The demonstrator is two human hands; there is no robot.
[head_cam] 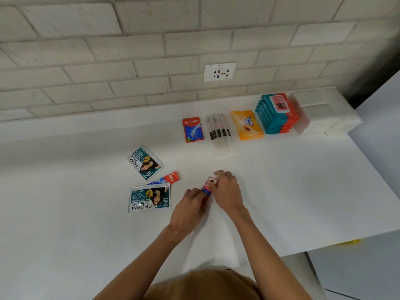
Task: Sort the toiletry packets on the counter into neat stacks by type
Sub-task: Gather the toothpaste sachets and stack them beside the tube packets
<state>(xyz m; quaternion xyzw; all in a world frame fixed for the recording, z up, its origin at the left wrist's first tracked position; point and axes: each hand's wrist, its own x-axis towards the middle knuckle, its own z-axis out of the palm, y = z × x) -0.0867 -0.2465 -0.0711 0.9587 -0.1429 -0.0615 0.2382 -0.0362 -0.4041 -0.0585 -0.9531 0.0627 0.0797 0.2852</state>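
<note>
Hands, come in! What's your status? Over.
Both pinch small red packet: left hand, right hand. Cream Silk sachets, loose Colgate sachet unsorted. Nothing in the way.

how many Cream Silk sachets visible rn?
2. One Cream Silk sachet lies tilted, left of centre on the counter. The other lies nearer the person, overlapping a Colgate packet. More may be hidden beneath it.

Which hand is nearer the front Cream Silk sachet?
Left. The left hand sits just right of the front Cream Silk sachet; the right hand is farther right, both gripping a small red packet.
</note>
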